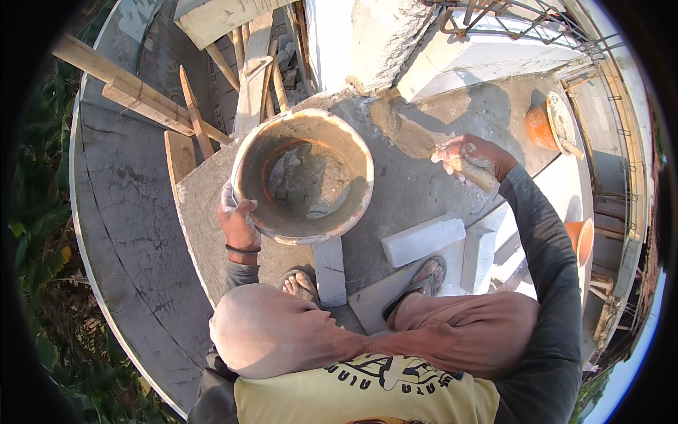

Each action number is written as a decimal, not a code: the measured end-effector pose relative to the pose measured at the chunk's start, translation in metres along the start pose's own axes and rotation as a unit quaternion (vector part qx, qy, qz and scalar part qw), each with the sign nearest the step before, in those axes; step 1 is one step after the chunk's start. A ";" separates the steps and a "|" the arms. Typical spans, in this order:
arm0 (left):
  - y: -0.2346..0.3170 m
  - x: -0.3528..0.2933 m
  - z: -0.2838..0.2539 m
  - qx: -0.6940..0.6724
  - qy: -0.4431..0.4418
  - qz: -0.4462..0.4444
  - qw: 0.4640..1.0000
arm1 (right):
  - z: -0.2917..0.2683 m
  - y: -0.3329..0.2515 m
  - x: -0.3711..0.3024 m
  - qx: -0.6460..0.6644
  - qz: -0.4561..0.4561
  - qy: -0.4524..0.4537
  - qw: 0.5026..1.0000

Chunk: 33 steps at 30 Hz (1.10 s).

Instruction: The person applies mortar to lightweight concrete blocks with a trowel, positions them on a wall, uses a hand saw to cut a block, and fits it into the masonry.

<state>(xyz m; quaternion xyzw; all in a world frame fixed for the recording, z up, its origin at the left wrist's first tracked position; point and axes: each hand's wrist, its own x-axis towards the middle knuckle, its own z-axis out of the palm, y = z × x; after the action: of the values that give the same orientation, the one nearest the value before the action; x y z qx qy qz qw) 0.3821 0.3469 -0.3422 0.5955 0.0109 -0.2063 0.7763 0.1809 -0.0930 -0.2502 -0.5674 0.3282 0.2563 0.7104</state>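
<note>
My left hand [239, 225] is closed on the left rim of a round, mortar-crusted bucket [351, 152], thumb over the edge. Wet grey mortar [311, 177] lies in its bottom. Off to the right, my right hand [477, 157] grips a trowel by its wooden handle [477, 177]. The trowel's blade [415, 140] is coated with mortar and points away to the left, low over the concrete floor by the white wall's foot. Whether the blade touches the floor, I cannot tell.
White blocks [424, 239] lie by my sandalled feet. An orange bucket [540, 127] stands at the right, with another orange container [580, 240] nearer me. Rebar [487, 21] juts out at the top. Wooden planks [141, 106] lean at the left, beside the slab's edge.
</note>
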 end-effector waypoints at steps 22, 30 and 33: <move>0.020 0.023 -0.033 0.072 -0.139 -0.072 0.985 | 0.021 0.068 0.068 0.097 -0.079 0.097 0.987; 0.086 0.008 0.013 0.260 -0.215 -0.003 0.941 | 0.041 0.082 0.091 0.031 -0.111 0.140 0.983; 0.085 0.011 0.017 0.308 -0.188 -0.006 0.933 | 0.031 0.094 0.096 -0.001 -0.122 0.127 0.984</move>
<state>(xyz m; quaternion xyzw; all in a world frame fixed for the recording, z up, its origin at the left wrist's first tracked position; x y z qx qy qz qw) 0.4166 0.3446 -0.2621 0.7556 -0.1959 -0.3121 0.5416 0.1793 -0.0428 -0.3783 -0.6320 0.3440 0.0942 0.6880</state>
